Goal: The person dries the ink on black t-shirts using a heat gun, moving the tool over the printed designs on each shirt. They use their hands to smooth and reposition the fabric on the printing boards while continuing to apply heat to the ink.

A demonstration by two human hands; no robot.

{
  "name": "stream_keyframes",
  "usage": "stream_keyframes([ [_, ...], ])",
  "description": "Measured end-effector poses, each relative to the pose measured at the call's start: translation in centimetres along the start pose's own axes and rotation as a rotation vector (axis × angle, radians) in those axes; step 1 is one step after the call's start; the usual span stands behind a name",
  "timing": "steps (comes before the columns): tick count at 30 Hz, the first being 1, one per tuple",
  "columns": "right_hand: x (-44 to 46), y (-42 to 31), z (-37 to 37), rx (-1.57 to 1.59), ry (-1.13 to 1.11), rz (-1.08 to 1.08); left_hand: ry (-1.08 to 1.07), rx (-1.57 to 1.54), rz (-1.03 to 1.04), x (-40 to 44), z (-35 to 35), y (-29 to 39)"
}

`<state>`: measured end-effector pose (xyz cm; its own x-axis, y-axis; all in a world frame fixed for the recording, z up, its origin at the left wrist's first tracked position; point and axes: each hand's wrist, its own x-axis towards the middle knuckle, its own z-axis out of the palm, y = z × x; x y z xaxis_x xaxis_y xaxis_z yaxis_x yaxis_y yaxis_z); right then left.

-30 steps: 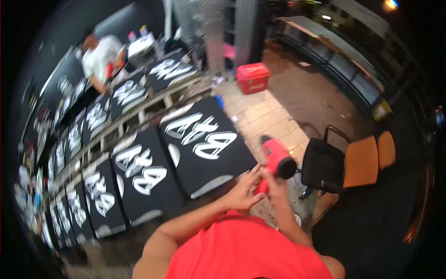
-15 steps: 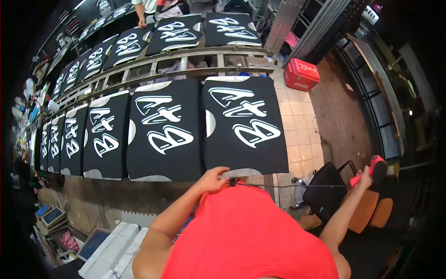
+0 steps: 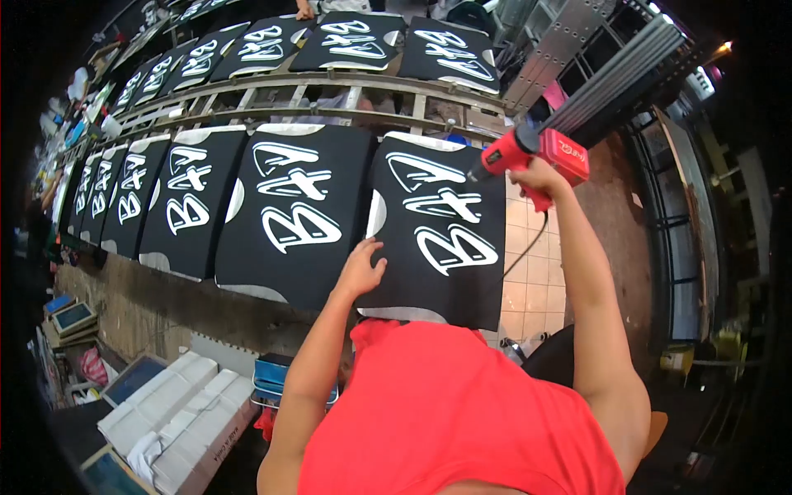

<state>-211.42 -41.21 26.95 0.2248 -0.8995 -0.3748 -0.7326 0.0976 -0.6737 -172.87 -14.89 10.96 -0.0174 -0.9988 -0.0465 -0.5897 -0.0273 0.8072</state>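
Note:
My right hand (image 3: pixel 540 176) grips the handle of a red heat gun (image 3: pixel 507 155), whose dark nozzle points left over the upper right edge of the nearest black printed panel (image 3: pixel 396 280). A black cord hangs from the handle. My left hand (image 3: pixel 361 268) rests with its fingers apart at the left edge of that panel, beside the neighbouring black panel (image 3: pixel 247 239). Both panels carry large white lettering. More such panels lie in a row to the left.
Beyond a wooden rail frame (image 3: pixel 272 81) lies a second row of printed panels, with another person's hand (image 3: pixel 305 10) at its far side. A red cooler box (image 3: pixel 569 157) stands behind the heat gun. White cartons (image 3: pixel 198 421) are at the lower left.
The heat gun has swung from the far right to over the nearest panel in my right hand. My left hand has moved from the panel's front edge up onto its left side.

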Motion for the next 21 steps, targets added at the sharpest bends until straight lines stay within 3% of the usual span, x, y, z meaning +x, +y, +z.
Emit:
stream_keyframes([
  [2,4.1,0.3,1.2,-0.21,0.003,-0.012,0.076,0.026,-0.014,0.1,-0.1,0.2],
  [5,4.0,-3.0,1.2,-0.23,-0.158,0.022,0.108,0.039,-0.065,0.0,-0.2,-0.1],
  [19,6.9,-3.3,1.2,-0.239,-0.157,0.05,0.062,0.12,-0.156,1.0,1.5,-3.5],
  [21,7.2,-3.8,1.6,-0.236,-0.162,0.043,0.131,0.179,-0.148,1.3,1.8,-3.5],
])
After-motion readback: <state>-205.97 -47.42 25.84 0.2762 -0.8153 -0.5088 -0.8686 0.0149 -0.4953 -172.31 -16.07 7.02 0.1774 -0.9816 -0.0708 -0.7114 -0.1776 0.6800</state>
